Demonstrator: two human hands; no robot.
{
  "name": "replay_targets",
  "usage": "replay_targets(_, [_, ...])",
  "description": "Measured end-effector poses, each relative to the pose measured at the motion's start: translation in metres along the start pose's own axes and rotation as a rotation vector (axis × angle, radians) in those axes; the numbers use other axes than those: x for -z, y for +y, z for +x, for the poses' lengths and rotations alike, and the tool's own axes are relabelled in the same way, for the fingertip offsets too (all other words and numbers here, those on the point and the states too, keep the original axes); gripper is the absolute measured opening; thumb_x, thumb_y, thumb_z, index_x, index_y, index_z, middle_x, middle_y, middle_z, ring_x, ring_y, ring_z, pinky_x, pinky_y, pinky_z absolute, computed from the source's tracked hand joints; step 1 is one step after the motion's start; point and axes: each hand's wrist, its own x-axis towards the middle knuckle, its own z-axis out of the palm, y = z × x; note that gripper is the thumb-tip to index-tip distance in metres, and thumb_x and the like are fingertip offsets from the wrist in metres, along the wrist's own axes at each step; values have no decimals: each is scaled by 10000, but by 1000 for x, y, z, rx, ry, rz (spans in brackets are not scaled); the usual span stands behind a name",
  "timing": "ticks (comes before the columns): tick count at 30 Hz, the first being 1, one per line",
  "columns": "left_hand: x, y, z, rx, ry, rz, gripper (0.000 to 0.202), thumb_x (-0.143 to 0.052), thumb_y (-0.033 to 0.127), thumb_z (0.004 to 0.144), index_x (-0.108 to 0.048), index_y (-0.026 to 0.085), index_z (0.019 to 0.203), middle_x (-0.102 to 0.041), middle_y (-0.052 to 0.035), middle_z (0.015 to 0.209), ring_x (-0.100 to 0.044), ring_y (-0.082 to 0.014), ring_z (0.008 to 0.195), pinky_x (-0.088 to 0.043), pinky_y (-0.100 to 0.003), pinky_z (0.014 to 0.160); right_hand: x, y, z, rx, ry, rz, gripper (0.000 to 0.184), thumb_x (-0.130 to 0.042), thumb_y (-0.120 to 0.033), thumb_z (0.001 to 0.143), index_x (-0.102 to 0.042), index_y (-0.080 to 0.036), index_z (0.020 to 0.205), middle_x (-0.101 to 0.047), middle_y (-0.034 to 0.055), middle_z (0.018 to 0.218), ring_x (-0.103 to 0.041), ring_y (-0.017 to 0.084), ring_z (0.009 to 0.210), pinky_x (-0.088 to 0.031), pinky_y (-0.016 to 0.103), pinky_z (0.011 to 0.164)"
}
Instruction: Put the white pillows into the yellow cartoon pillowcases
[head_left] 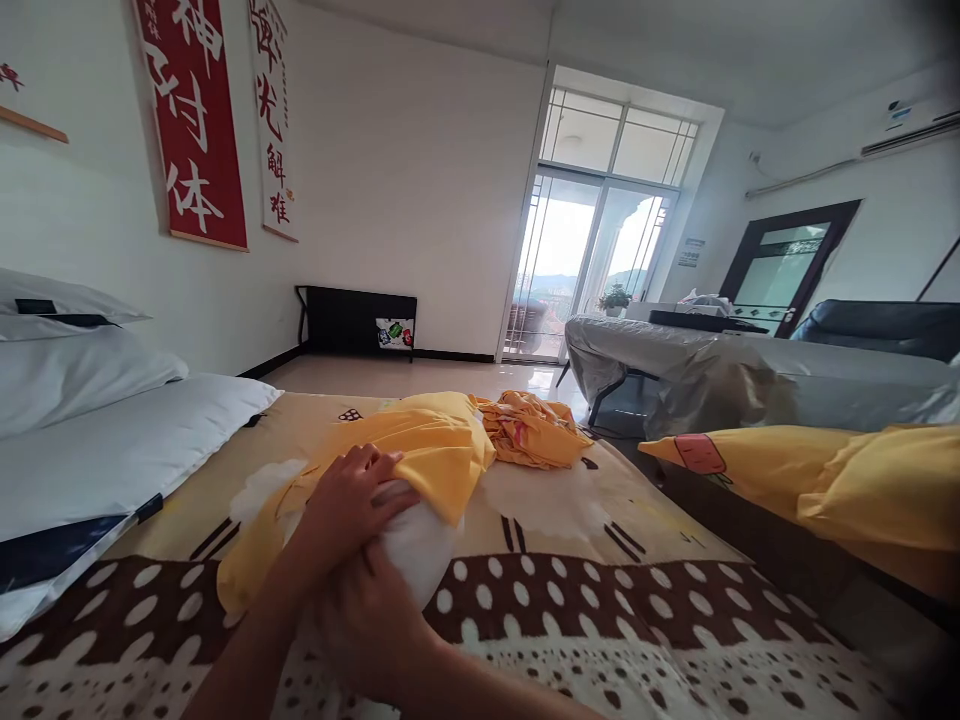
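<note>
A white pillow [420, 548] lies on the bed in front of me, partly covered by a yellow pillowcase [427, 425]. My left hand [358, 500] grips the pillowcase near its opening, with the fingers bent over the fabric and the pillow. Just below it, my right hand [367, 610] is closed on the near end of the white pillow; its fingertips are partly hidden and slightly blurred. Yellow fabric also spreads to the left beneath my left forearm. Beyond the pillow lies a crumpled heap of orange-yellow cloth [531, 428].
White pillows [150, 450] are piled along the left side. The patterned bedspread [555, 590] lies under everything. At right, yellow filled pillows [847, 480] rest beyond the bed edge, near a plastic-covered table [637, 345]. A black folded frame [352, 318] leans against the wall.
</note>
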Motion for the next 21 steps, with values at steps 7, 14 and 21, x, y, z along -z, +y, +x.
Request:
replay_targets(7, [19, -32, -3, 577, 387, -370, 345, -442, 401, 837, -492, 185, 574, -438, 24, 502, -447, -133, 522, -343, -244, 516, 12, -12, 18, 53, 9, -74, 328, -451, -236, 873, -617, -17, 1051, -648, 205, 1031, -588, 318, 964, -346, 477, 947])
replay_targets(14, [36, -107, -20, 806, 209, 18, 301, -478, 426, 775, -552, 183, 613, -509, -18, 583, -482, -179, 590, -301, -279, 538, 13, -15, 24, 178, 45, -88, 380, -387, -212, 895, -599, 27, 1100, -628, 217, 1095, -580, 295, 1018, -329, 435, 996])
replay_targets(21, [61, -48, -20, 168, 78, -198, 173, -473, 314, 818, -615, 216, 821, -621, -18, 837, -576, -160, 797, -455, -256, 759, 9, -8, 26, 120, 19, -75, 338, -393, -222, 878, -598, -14, 1050, -626, 230, 1091, -575, 298, 997, -345, 457, 965])
